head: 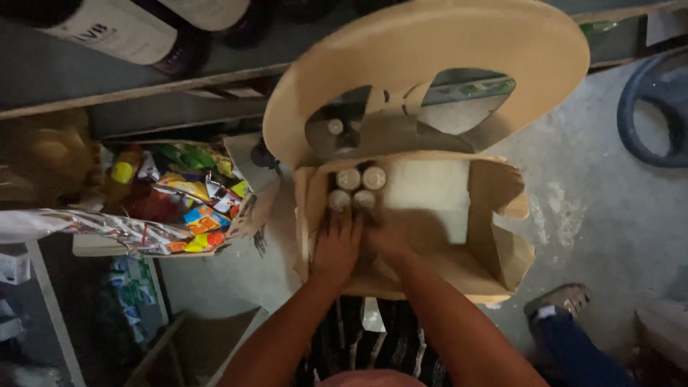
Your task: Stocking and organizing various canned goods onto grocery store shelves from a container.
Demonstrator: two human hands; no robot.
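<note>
Hands down inside an open brown cardboard box (494,251) sitting on the grey concrete floor (595,215). Left hand (335,247) flat, fingers spread and reaching forward, tips touching the near pair of small round-capped jars (356,188) packed in the box's far-left corner. Right hand (390,240) just beside it, blurry and in shadow, so can't tell if spread or curled around anything. Four pale lids showing, two by two, standing upright, caps facing up. Jars straight ahead of both hands, toward the far wall of the box; left hand closer, basically lined up with the cluster, right hand a touch off toward the empty right part of the box.

Large round tan cardboard disc (430,50) with cut-out windows leaning over the far edge of the box, partly shading the jars. Off to the left, another open carton full of colourful snack packets (197,208). Dark round wheel-like ring (656,107) at the far right on the floor, someone's shoe (562,299) near the box's near-right corner.
</note>
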